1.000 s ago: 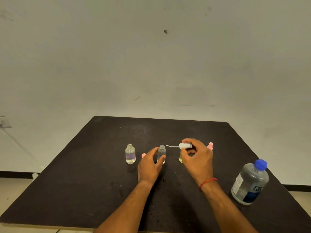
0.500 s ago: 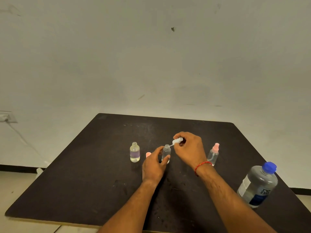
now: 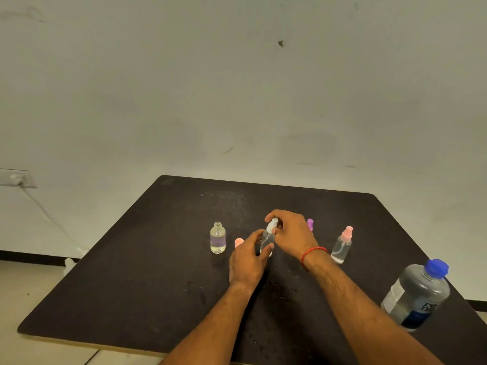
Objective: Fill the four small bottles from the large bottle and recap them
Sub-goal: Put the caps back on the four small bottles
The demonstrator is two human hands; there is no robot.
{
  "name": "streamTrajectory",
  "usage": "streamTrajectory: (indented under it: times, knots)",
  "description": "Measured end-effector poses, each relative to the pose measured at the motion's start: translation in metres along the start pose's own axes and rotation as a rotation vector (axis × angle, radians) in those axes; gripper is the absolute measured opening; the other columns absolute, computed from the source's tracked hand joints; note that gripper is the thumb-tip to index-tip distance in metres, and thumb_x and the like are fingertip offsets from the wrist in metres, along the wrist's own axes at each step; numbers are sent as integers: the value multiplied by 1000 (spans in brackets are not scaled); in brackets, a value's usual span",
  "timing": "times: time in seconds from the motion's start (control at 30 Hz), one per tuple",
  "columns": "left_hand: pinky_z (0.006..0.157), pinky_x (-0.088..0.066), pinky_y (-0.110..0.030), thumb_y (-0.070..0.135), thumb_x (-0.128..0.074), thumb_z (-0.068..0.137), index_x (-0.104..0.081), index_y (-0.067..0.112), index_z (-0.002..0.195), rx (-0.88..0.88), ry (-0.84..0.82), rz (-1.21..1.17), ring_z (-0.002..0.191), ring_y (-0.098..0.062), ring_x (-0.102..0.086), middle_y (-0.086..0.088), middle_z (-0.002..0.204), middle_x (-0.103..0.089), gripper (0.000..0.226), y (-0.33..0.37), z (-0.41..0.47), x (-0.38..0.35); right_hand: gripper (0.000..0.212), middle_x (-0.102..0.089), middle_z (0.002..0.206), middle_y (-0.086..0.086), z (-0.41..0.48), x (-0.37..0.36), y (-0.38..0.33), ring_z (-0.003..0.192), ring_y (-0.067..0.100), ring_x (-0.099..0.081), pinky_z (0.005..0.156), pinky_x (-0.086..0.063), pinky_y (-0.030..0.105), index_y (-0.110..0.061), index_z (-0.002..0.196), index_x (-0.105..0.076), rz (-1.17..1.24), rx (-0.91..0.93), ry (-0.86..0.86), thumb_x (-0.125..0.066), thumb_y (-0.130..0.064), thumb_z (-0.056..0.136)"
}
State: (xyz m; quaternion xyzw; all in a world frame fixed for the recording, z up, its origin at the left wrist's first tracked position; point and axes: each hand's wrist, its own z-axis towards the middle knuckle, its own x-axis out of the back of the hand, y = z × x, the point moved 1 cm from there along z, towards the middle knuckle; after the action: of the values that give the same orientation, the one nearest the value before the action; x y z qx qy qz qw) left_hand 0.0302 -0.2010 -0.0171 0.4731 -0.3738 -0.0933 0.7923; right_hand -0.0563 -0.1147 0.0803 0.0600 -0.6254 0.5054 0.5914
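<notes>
1. Two hands over the table (image 3: pixel 131 285): my left hand (image 3: pixel 247 259) grips the clear small bottle (image 3: pixel 266 242).
2. My right hand (image 3: pixel 292 233) pinches the white spray cap (image 3: pixel 272 225) on its neck.
3. Large bottle (image 3: pixel 416 293): capped, far right.

The dark table (image 3: pixel 158 272) bears an uncapped small bottle (image 3: pixel 217 237), a pink cap (image 3: pixel 239 242), a spray bottle (image 3: pixel 341 246) and the large bottle (image 3: pixel 416 293).
</notes>
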Motion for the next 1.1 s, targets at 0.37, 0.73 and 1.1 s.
streamTrajectory:
  times: [0.37,0.73,1.1]
  knots:
    - [97,-54,-30,48,-63,96,-57,35,138,-13,13,17,111,-6,-64,10,124,-69,44,-2,0,-1,25,-65,110,1,10,-4,-3,100,16,-59,94,-51,32,-19,108,-66,-110,31,-71,-69,-10,85]
    - [95,-54,-30,44,-65,96,-57,36,139,-3,10,26,109,-6,-64,11,122,-70,44,-4,1,-2,52,-64,117,-4,0,-14,9,109,13,-60,96,-51,27,-26,128,-53,142,0,36,-72,-10,83]
    - [94,-50,-26,43,-68,95,-59,35,137,-18,37,38,112,-8,-63,10,121,-70,43,-5,0,-4,36,-64,92,-6,-3,-19,13,84,7,-62,65,-47,8,-25,112,-63,224,-40,148,-77,-16,81]
